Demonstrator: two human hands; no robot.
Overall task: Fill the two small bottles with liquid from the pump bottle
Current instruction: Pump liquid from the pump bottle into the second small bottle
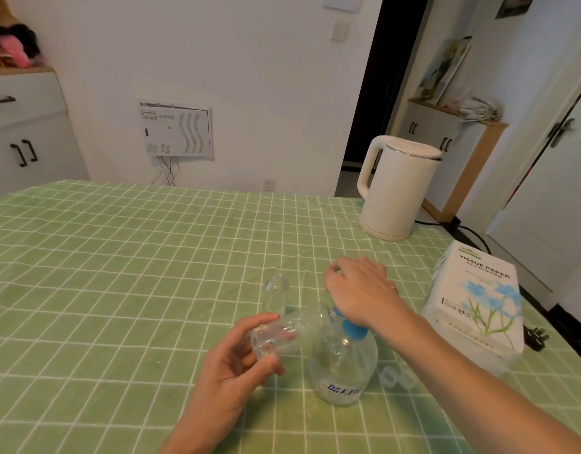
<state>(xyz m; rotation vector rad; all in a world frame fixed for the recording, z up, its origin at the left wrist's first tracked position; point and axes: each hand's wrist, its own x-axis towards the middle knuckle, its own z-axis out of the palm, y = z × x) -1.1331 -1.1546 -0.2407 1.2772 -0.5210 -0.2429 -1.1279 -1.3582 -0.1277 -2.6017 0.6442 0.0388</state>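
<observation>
The left hand (236,365) holds one small clear bottle (289,332) above the table (118,273). Its grip is clamped on the bottle's base end, thumb on the near side and fingers wrapped over the far side. The bottle lies almost on its side, with its mouth pointing right and meeting the nozzle of the pump bottle (343,371).

The pump bottle stands upright on the green checked cloth just right of the left hand. It is clear, with a blue pump head (351,329) and a blue-lettered label low on its front.

The right hand (357,290) reaches in from the right, palm down, with its wrist lying over the pump head. Its fingers curl downward at the far end. Whether that grip is closed on anything cannot be told from here.

The second small clear bottle (276,291) stands upright on the table just behind the held one, uncapped and apart from both hands.

A cream electric kettle (397,188) stands near the far right edge of the table. A pack of tissue paper (475,299) lies right of the right forearm.
</observation>
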